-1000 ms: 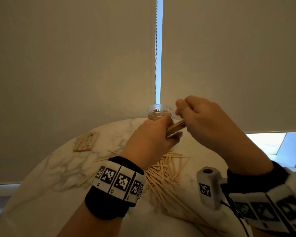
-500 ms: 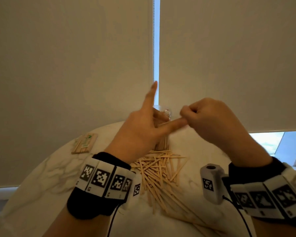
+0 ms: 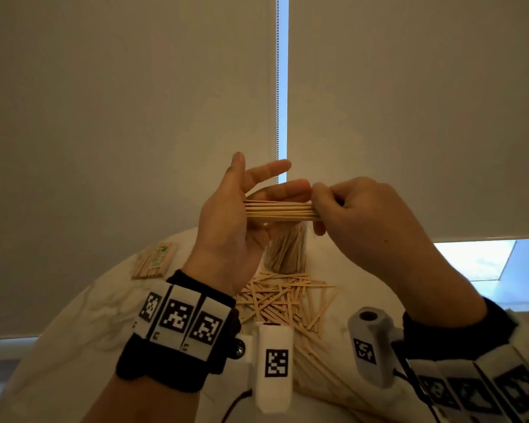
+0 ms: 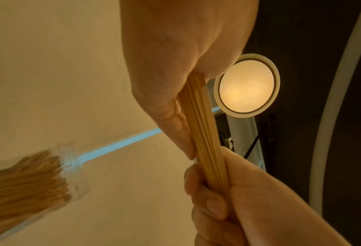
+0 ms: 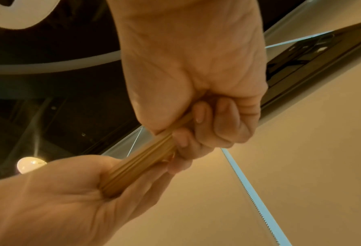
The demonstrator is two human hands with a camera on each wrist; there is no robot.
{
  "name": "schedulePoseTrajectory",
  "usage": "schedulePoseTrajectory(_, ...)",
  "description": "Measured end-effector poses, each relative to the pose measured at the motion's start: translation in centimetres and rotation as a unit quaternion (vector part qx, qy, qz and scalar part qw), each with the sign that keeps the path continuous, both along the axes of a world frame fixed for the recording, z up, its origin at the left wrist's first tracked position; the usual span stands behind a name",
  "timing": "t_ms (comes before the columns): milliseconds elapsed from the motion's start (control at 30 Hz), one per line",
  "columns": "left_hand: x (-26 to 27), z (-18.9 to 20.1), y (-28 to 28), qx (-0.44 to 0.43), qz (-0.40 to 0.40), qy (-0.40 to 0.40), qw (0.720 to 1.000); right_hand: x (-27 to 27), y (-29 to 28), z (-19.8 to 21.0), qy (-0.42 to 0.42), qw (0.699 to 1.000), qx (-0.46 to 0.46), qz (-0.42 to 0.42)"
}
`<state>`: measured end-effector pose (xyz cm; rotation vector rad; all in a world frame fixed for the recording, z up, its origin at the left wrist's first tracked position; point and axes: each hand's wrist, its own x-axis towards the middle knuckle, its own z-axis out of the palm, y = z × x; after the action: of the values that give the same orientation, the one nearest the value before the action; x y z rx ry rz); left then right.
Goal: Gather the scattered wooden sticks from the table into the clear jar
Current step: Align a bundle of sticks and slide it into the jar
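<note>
L hand (image 3: 229, 221) now opened flat, palm butting the ends of the stick bundle (image 3: 280, 210); R hand (image 3: 358, 215) fist-grips the other end. Half a sec ago L was only pointing. Squaring ends, prob. before dropping into jar (image 3: 287, 251) just below; loose sticks (image 3: 284, 303) remain on table (image 3: 74, 331).

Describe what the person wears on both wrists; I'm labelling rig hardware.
The left hand and right hand are bare. Each wrist has a black cuff ringed with white square-code tags, plus a white, code-tagged camera block trailing a thin black cable.
</note>
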<state>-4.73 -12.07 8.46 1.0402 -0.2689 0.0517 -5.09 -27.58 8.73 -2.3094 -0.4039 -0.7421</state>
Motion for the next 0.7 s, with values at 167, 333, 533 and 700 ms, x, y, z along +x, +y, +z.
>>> schedulePoseTrajectory(167,0.4,-0.3,0.8,0.246,0.009,0.027,0.969,0.5,-0.8,0.0,-0.022,1.000,-0.017,-0.008)
schedulePoseTrajectory(333,1.0,-1.1,1.0,0.318,0.027,0.004,0.948,0.7,-1.5,0.2,-0.015,0.999,-0.036,0.014)
schedulePoseTrajectory(533,2.2,-2.0,1.0,0.262,0.042,0.008,0.964,1.7,-1.4,-0.7,-0.090,0.993,-0.075,0.000)
schedulePoseTrajectory(700,3.1,-3.2,0.4,0.261,0.017,0.057,0.963,3.1,-2.0,-1.8,-0.060,0.993,-0.097,-0.024)
